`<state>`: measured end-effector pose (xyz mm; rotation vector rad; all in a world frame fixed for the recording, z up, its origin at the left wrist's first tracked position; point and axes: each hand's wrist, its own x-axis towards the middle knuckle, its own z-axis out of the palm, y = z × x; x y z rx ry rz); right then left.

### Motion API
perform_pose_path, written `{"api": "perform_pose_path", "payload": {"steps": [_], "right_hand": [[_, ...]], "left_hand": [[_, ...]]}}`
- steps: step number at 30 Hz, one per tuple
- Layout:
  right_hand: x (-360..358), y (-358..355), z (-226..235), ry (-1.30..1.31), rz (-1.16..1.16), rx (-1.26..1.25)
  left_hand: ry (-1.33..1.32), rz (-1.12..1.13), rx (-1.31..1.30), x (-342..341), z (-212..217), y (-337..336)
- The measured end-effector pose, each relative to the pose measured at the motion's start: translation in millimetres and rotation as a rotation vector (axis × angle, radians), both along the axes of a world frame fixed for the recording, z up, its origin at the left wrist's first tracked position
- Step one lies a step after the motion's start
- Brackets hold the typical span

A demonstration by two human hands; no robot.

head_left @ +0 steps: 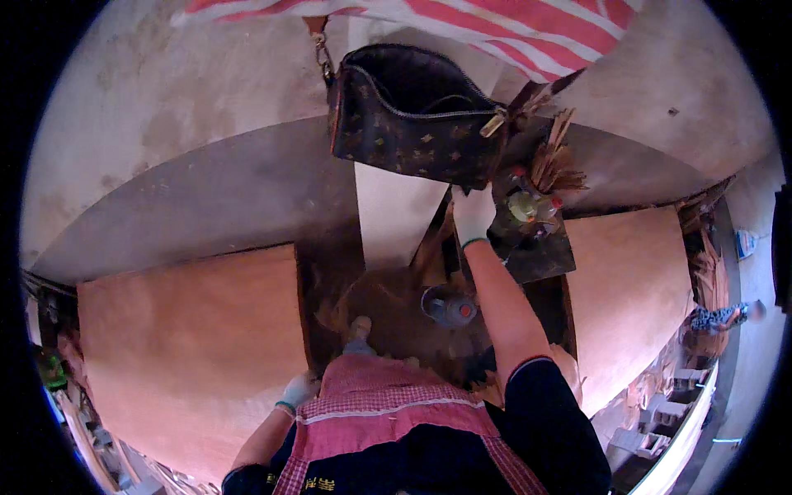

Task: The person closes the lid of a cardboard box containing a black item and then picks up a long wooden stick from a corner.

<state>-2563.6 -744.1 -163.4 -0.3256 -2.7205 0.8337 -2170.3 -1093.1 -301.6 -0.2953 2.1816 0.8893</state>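
My right hand (474, 214), in a white glove with a green cuff, reaches forward to just beneath a dark brown patterned handbag (412, 140). The bag's zipped top gapes, and its lower edge meets the fingertips in view, so what they touch or grip is unclear. My left hand (299, 388), gloved the same way, is low beside my pink checked apron (371, 425), at the near edge of a large pale wood veneer stack (190, 355). Its fingers are too small and partly hidden to read.
Plastic bottles (528, 206) and a bundle of wood strips (557, 157) sit right of the bag. A large jug (452, 308) is below my forearm. Another veneer stack (631, 289) lies right. Red-and-white striped cloth (528, 29) hangs above. A person (726, 317) is far right.
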Motion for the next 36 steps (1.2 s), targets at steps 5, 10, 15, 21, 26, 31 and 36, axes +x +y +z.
{"api": "perform_pose_path", "payload": {"steps": [5,10,15,21,26,31,36], "right_hand": [[-67,10,-55,0.205,0.125,0.083],[-71,-13,-52,0.098,0.21,0.027],[-89,19,-82,0.092,0.136,0.332],[-72,26,-90,0.035,0.172,0.292],[-74,10,-79,-0.017,0.169,0.266],[-72,-1,-74,-0.103,0.387,0.235],[21,5,-91,-0.332,0.371,-0.391]], "left_hand": [[-0.021,0.34,-0.068,80,-104,-58],[-0.104,0.681,0.116,94,-109,-75],[-0.095,0.792,0.263,54,-95,-69],[-0.06,0.803,0.281,24,-105,-84],[-0.059,0.784,0.216,11,-116,-100],[0.03,0.612,-0.004,40,-155,-124],[0.09,0.583,-0.157,5,-129,-91]]}}
